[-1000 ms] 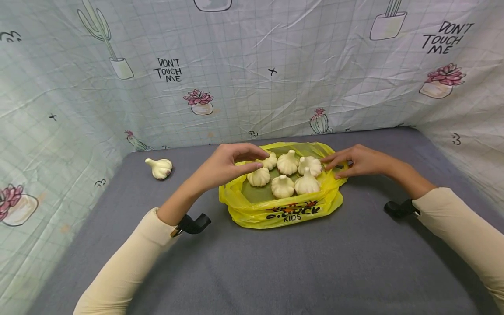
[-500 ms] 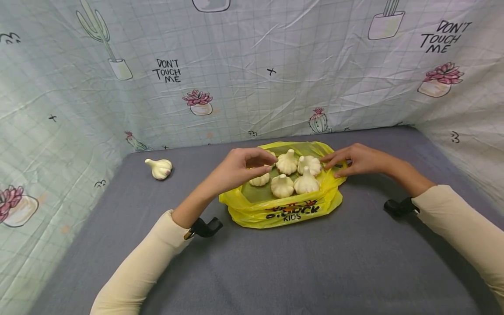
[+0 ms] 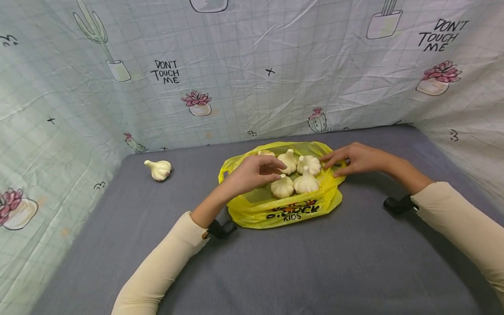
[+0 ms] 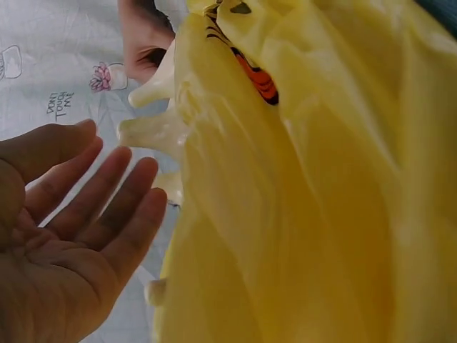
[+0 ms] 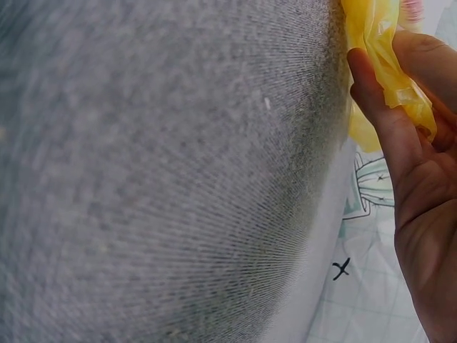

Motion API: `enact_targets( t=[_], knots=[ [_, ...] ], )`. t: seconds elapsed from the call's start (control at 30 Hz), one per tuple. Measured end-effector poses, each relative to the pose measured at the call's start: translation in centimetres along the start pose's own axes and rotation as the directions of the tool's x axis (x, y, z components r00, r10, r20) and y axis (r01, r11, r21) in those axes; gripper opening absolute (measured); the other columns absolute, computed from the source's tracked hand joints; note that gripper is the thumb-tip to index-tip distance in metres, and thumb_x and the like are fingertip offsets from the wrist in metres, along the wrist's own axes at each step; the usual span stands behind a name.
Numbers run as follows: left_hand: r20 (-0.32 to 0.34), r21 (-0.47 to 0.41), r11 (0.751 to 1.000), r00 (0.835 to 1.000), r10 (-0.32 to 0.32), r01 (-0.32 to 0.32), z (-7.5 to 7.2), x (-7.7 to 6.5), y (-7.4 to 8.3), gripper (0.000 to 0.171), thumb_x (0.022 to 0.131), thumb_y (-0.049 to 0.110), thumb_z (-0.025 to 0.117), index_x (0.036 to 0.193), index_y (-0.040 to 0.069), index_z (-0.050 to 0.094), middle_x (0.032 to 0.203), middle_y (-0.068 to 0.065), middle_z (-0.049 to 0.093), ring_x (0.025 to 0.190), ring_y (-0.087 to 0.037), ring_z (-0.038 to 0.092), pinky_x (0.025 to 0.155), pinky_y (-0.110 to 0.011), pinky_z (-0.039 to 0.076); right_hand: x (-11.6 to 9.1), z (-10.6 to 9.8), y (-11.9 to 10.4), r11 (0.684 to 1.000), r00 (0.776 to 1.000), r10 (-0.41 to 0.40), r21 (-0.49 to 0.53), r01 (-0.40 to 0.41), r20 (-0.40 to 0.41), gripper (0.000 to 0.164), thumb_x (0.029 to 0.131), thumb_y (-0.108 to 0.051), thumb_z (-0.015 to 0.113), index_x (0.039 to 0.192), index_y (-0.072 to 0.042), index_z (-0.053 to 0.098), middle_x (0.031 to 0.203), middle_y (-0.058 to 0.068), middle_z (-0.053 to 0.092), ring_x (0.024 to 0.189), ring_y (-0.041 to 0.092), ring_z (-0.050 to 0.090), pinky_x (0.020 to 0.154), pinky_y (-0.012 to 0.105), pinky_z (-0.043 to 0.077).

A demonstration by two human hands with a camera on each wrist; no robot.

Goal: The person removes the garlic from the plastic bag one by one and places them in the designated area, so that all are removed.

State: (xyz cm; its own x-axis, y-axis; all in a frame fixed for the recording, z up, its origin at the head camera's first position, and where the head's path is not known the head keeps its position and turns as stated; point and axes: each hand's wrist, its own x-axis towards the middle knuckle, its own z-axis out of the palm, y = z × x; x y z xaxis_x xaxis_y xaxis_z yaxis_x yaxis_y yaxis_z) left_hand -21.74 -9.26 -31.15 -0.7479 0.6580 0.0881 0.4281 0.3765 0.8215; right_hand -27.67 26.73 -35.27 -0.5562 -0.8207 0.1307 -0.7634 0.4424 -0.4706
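Observation:
A yellow plastic bag (image 3: 252,214) lies wide open on the table, with several garlic bulbs (image 3: 306,183) standing inside. My left hand (image 3: 249,175) hovers over the bag's left part, fingers loosely bent. Its fingertips are right at the stem of the front middle bulb (image 3: 281,188), and it covers part of the bulbs behind. In the left wrist view, nothing is between the thumb and fingers of that hand (image 4: 78,243). At the bag's right rim, my right hand (image 3: 360,158) pinches the plastic; the right wrist view shows the yellow film (image 5: 389,68) between thumb and fingers.
One more garlic bulb (image 3: 159,170) lies apart on the grey table (image 3: 315,267), toward the back left. A patterned cloth (image 3: 244,70) with plant drawings hangs behind and at the sides.
My left hand has moved rightward over the bag, from the left bulbs toward the front middle one. The right hand keeps its place on the rim.

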Motion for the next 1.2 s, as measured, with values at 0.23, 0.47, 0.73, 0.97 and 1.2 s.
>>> enact_targets(
  t=[0.23, 0.47, 0.73, 0.97, 1.2],
  knots=[
    [0.074, 0.022, 0.997, 0.994, -0.080, 0.079, -0.1, 1.0, 0.4, 0.029, 0.096, 0.005, 0.071, 0.125, 0.001, 0.070, 0.126, -0.013, 0.069, 0.109, -0.019, 0.069, 0.091, -0.029, 0.056, 0.1, -0.1, 0.0, 1.000, 1.000, 0.013, 0.006, -0.013, 0.008, 0.030, 0.092, -0.018, 0.077, 0.122, -0.016, 0.076, 0.137, 0.016, 0.063, 0.109, 0.023, 0.066, 0.067, 0.025, 0.055],
    [0.135, -0.038, 0.989, 0.981, -0.138, 0.144, -0.5, 1.8, 0.3, 0.034, 0.094, 0.001, 0.072, 0.127, -0.001, 0.069, 0.129, -0.015, 0.068, 0.115, -0.021, 0.068, 0.093, -0.028, 0.055, 0.1, -0.1, -0.1, 1.000, 1.000, 0.005, 0.011, -0.005, 0.001, 0.031, 0.092, -0.016, 0.078, 0.122, -0.015, 0.075, 0.137, 0.017, 0.063, 0.108, 0.023, 0.067, 0.067, 0.025, 0.056],
    [0.128, 0.004, 0.985, 0.977, -0.171, 0.171, -0.7, 2.1, -0.3, 0.028, 0.091, 0.000, 0.074, 0.119, 0.000, 0.074, 0.118, -0.011, 0.073, 0.103, -0.017, 0.070, 0.087, -0.027, 0.057, 0.1, -0.1, -0.1, 1.000, 1.000, 0.022, 0.013, -0.023, 0.012, 0.032, 0.092, -0.017, 0.078, 0.123, -0.016, 0.075, 0.138, 0.016, 0.063, 0.107, 0.022, 0.067, 0.067, 0.024, 0.055],
    [0.158, 0.067, 0.990, 0.978, -0.135, 0.126, -0.8, 2.3, -0.4, 0.027, 0.092, 0.006, 0.075, 0.118, 0.001, 0.076, 0.113, -0.007, 0.075, 0.100, -0.014, 0.071, 0.084, -0.026, 0.058, 0.2, 0.0, -0.1, 0.999, 0.999, 0.032, 0.003, -0.032, 0.021, 0.031, 0.092, -0.017, 0.078, 0.122, -0.016, 0.075, 0.138, 0.016, 0.063, 0.109, 0.025, 0.067, 0.067, 0.024, 0.056],
    [0.196, 0.091, 0.990, 0.973, -0.121, 0.105, -0.9, 2.6, -0.4, 0.026, 0.097, 0.012, 0.070, 0.122, 0.006, 0.075, 0.118, -0.002, 0.074, 0.108, -0.012, 0.068, 0.088, -0.027, 0.055, 0.2, 0.0, -0.2, 0.999, 0.999, 0.040, -0.007, -0.040, 0.025, 0.031, 0.091, -0.018, 0.078, 0.122, -0.015, 0.076, 0.137, 0.018, 0.063, 0.102, 0.020, 0.068, 0.066, 0.024, 0.055]
  ],
)
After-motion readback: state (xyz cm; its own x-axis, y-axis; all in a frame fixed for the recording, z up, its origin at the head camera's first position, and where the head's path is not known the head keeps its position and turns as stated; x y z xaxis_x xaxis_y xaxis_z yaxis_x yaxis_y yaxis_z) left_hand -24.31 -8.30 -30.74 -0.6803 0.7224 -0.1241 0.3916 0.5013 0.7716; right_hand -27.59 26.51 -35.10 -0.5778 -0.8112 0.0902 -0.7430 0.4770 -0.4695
